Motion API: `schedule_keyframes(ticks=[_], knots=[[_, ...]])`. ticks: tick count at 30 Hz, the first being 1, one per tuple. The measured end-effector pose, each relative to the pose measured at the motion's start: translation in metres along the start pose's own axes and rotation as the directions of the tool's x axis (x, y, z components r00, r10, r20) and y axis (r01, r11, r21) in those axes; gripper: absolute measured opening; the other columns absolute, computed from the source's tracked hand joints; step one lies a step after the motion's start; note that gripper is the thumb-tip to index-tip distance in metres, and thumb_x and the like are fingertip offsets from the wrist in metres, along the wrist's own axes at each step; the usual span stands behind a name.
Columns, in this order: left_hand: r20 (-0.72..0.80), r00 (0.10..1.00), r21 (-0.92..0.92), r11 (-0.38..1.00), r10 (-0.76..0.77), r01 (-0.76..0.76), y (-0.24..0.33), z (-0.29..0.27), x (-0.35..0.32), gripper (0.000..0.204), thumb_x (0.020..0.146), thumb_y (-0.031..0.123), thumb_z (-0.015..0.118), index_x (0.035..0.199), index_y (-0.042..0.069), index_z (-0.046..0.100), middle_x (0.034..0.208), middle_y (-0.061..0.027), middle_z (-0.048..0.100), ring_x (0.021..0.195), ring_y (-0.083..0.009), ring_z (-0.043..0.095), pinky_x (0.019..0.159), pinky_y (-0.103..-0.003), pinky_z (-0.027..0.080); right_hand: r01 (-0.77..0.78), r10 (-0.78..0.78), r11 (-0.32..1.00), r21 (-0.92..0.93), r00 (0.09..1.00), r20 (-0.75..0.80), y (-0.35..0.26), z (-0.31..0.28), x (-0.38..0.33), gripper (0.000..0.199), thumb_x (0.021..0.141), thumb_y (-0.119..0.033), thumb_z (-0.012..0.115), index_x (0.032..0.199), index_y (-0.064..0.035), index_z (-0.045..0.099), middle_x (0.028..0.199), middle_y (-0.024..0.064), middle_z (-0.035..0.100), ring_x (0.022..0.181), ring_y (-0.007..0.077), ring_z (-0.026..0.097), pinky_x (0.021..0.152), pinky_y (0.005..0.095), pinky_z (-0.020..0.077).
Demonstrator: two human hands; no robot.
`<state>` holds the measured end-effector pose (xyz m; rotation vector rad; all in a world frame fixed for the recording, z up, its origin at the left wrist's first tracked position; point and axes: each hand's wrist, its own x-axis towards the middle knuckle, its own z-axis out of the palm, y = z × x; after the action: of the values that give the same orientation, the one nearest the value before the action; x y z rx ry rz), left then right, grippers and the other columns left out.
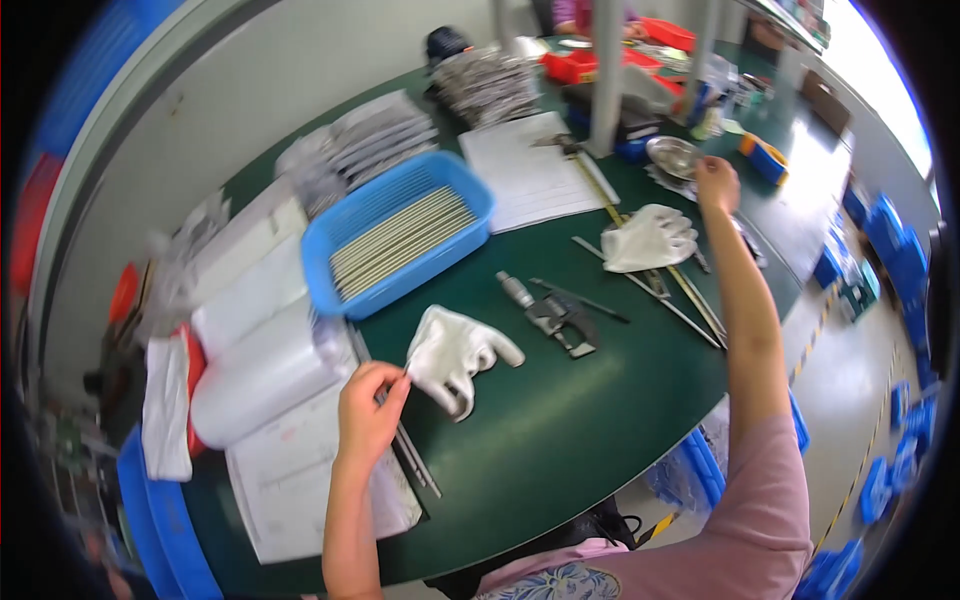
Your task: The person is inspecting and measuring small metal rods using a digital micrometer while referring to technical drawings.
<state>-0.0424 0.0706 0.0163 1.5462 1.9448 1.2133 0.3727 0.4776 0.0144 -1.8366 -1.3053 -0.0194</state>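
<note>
My left hand [370, 412] is closed in a pinch over thin metal rods [412, 460] that lie beside a paper stack. What it pinches, if anything, is too small to make out. A white glove [452, 358] lies just right of its fingertips. Far to the right, my right hand [717, 186] reaches out with fingers drawn together beside a small round metal dish [673, 157]; its fingertips hide whatever may be between them. Between my arms rest a micrometer [548, 314] and a dark slim rod [580, 299]. A second white glove [650, 240] lies across a long caliper [690, 290].
A blue basket [468, 222] of metal rods stands at centre left. Papers [540, 165], bagged bundles [375, 135] and a wrapped stack [488, 85] lie behind it. A yellow-blue tape dispenser [765, 160] and a metal post [606, 90] stand at the far right. Blue bins [890, 240] line the floor.
</note>
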Motion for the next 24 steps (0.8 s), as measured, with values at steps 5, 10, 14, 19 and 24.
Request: schedule_keyframes(ticks=[5,10,14,19,24], knots=[[-0.113,0.989,0.090,0.993,0.092,-0.082,0.013,0.020,0.001,0.009,0.079,0.008,0.061,0.085,0.003,0.065,0.081,-0.0119,0.060,0.075,-0.0317,0.059,0.065,-0.039,0.046,0.401,-0.679,0.654,0.641,0.685,0.264,-0.089,-0.009,-0.101,0.026,0.091,-0.022,0.056,0.097,0.0015,0.064,0.077,0.0068,0.063,0.068,0.0122,0.057,0.064,0.0260,0.0450],[-0.215,0.925,0.084,0.950,0.312,-0.301,0.037,0.047,0.002,0.008,0.080,0.013,0.061,0.080,0.005,0.064,0.084,-0.0111,0.058,0.080,-0.0312,0.058,0.069,-0.040,0.046,0.258,-0.915,0.372,0.892,-0.059,0.399,-0.150,-0.089,-0.253,0.033,0.093,-0.017,0.047,0.117,0.0035,0.054,0.079,0.0105,0.061,0.065,0.0174,0.056,0.063,0.0290,0.0451],[-0.260,0.897,0.029,0.931,0.359,-0.364,0.044,0.044,-0.004,0.010,0.079,0.012,0.061,0.073,0.004,0.061,0.080,-0.0107,0.056,0.075,-0.0302,0.057,0.067,-0.040,0.045,0.037,-0.854,0.512,0.858,-0.083,0.514,-0.164,-0.103,-0.290,0.027,0.097,-0.017,0.040,0.094,0.0029,0.058,0.061,0.0064,0.057,0.050,0.0110,0.052,0.047,0.0233,0.0402],[-0.225,0.947,0.069,0.974,0.228,-0.218,0.021,0.040,0.007,0.021,0.083,0.022,0.059,0.074,0.004,0.063,0.083,-0.0123,0.057,0.078,-0.0308,0.057,0.069,-0.041,0.046,0.126,-0.906,0.416,0.901,0.150,0.397,-0.164,-0.090,-0.285,0.030,0.098,-0.018,0.040,0.104,0.0034,0.060,0.062,0.0042,0.057,0.046,0.0072,0.047,0.043,0.0206,0.0361],[-0.107,0.991,0.503,0.855,-0.082,0.125,-0.018,0.053,0.029,0.026,0.071,0.020,0.069,0.090,0.003,0.066,0.100,-0.0137,0.061,0.097,-0.0287,0.057,0.081,-0.037,0.049,0.081,-0.841,0.328,0.941,0.479,0.252,-0.173,-0.090,-0.280,0.031,0.097,-0.014,0.041,0.119,0.0014,0.057,0.069,0.0039,0.062,0.046,0.0041,0.046,0.042,0.0164,0.0344]])
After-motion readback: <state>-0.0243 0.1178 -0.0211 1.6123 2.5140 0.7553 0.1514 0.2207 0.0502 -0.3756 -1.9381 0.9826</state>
